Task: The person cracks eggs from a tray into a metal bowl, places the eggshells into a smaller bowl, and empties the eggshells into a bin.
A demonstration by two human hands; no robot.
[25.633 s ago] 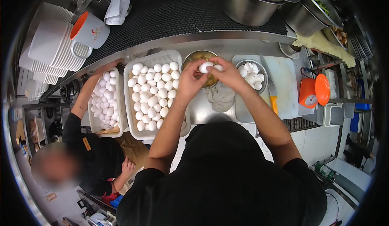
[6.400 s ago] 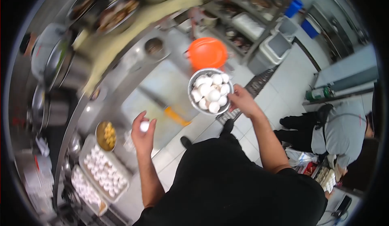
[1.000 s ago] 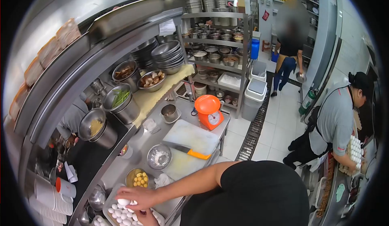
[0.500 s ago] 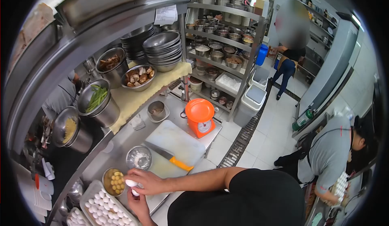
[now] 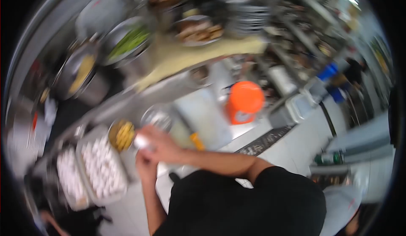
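Observation:
Blurred by motion, my right hand is closed on a white egg, just right of a metal bowl of yellow yolks. My left hand is directly below, its fingers drawn together against my right hand; what they hold is hidden. Many white eggs fill a pale tray at the lower left, with a second egg tray beside it. Above my right hand sits a metal bowl with white bits. A knife with a yellow handle lies on the white cutting board.
An orange scale stands right of the board. Bowls of green vegetables and brown food line the raised shelf. A co-worker in grey is at the lower right; another person's arm shows at the lower left.
The view has swung, so the counter appears rotated and the scale and shelves sit further right. More of both egg trays shows. My hands remain together beside the yolk bowl.

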